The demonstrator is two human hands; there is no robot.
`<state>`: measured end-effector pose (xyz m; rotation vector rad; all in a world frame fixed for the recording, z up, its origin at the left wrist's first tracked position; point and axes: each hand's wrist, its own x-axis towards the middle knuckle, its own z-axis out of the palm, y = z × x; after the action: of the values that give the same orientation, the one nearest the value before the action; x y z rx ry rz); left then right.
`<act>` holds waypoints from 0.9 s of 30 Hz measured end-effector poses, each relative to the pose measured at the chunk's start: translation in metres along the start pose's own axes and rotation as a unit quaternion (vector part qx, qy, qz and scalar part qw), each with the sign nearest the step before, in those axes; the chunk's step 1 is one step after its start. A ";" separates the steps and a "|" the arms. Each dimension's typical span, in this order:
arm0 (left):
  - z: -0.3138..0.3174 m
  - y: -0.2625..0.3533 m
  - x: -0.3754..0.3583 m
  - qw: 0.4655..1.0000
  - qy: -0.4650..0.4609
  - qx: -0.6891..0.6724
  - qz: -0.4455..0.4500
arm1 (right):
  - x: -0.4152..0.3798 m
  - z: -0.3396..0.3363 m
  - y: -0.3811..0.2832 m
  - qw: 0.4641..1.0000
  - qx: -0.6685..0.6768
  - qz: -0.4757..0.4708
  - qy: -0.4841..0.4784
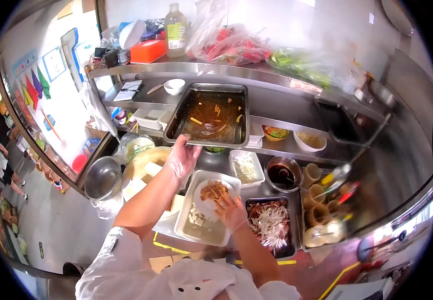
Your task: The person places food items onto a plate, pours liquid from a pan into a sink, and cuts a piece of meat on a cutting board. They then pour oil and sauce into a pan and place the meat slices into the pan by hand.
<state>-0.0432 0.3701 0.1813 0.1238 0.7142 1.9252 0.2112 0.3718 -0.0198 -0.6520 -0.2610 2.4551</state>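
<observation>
My gloved left hand point(185, 159) grips the near edge of a deep metal tray point(172, 131), thumb over the rim. Brown liquid with a few yellowish strips covers the tray's bottom. Lower down, my gloved right hand point(231, 214) has its fingers curled on brown food strips point(212, 191). These strips lie on a white plate point(201, 204) over a white rectangular tub point(185, 226). White cubes point(195, 216) show in the tub beside the plate. What is under my right palm is hidden.
Right of the tub stand a tray of meat with white shreds point(271, 225), a pot of dark liquid point(282, 174) and several cylindrical containers point(316, 192). A cutting board point(141, 162) with white blocks and a metal bowl point(103, 178) are left. Steel shelves point(286, 107) rise behind.
</observation>
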 end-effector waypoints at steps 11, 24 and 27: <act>0.028 -0.018 0.116 0.998 0.050 0.029 0.021 | 0.030 -0.007 -0.017 0.994 -0.052 0.011 -0.096; -0.004 -0.018 0.069 0.994 -0.030 0.101 -0.006 | 0.027 -0.018 -0.040 0.967 0.202 -0.002 -0.156; -0.095 -0.056 0.023 0.939 -0.082 0.333 -0.040 | 0.001 -0.004 -0.066 0.971 0.210 -0.084 -0.073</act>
<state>-0.0460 0.3658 0.0685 0.6550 1.2105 1.5046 0.2445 0.4257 -0.0022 -0.2544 0.1428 2.2937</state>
